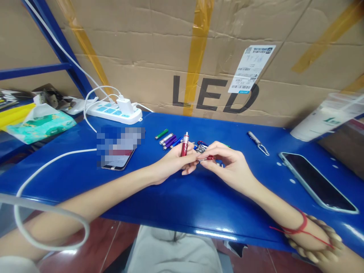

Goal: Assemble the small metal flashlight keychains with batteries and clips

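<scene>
My left hand [173,163] is closed around a small red tube [184,147] with a silver, narrower tip, held upright. In my right hand [231,161], a red carabiner clip [209,158] is pinched between thumb and fingers. Both hands meet at the fingertips above the blue table [182,204]. Just behind them lies a pile of metal clips [201,147], partly hidden by my fingers. To the left of the pile, several slim coloured tubes [170,141] lie side by side, with a green tube [162,134] apart from them.
A silver tube with a carabiner [258,143] lies at the right, near a phone [318,182] and a plastic cup [318,121]. On the left are another phone [121,151], a white power strip [113,113] and a looping cable [51,161]. A large cardboard box [142,57] stands behind.
</scene>
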{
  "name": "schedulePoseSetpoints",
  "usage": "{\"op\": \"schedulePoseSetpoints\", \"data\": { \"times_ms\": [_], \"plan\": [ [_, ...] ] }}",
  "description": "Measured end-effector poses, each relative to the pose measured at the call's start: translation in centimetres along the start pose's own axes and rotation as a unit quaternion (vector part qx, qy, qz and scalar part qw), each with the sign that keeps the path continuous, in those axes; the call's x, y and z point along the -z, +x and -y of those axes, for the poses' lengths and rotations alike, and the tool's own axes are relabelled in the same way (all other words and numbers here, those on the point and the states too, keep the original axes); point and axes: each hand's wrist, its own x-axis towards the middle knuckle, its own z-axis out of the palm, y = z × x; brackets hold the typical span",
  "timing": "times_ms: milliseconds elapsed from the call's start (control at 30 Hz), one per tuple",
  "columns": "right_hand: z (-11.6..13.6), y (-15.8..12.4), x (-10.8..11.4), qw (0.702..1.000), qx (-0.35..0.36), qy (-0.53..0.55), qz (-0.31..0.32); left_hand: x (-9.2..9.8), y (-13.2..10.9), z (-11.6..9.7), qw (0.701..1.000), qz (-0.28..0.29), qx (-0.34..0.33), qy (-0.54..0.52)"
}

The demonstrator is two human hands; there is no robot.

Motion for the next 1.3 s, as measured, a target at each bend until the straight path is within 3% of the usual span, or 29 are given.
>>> {"op": "schedulePoseSetpoints", "data": {
  "times_ms": [200,367,667,867,1167,1300],
  "plan": [
    [0.3,-0.2,-0.1,0.992,0.052,-0.112,-0.018,0.7,0.1,0.5,0.984,-0.058,-0.136,0.096],
    [-0.3,-0.6,0.0,0.967,0.127,-0.218,-0.023,0.7,-0.3,0.0,0.949,-0.082,-0.181,0.246],
    [-0.7,-0.7,-0.4,0.954,0.172,-0.242,0.033,0.5,-0.4,0.3,0.917,-0.058,-0.195,0.344],
    [-1.1,-0.9,-0.4,0.960,0.148,-0.232,0.042,0.7,-0.5,0.2,0.904,-0.052,-0.201,0.375],
    [-0.3,-0.5,-0.6,0.979,0.085,-0.183,0.035,0.6,-0.4,0.3,0.908,-0.042,-0.194,0.368],
    [-0.2,-0.5,-0.3,0.977,0.106,-0.187,-0.003,0.7,-0.5,-0.2,0.921,-0.055,-0.201,0.328]
  ]
}}
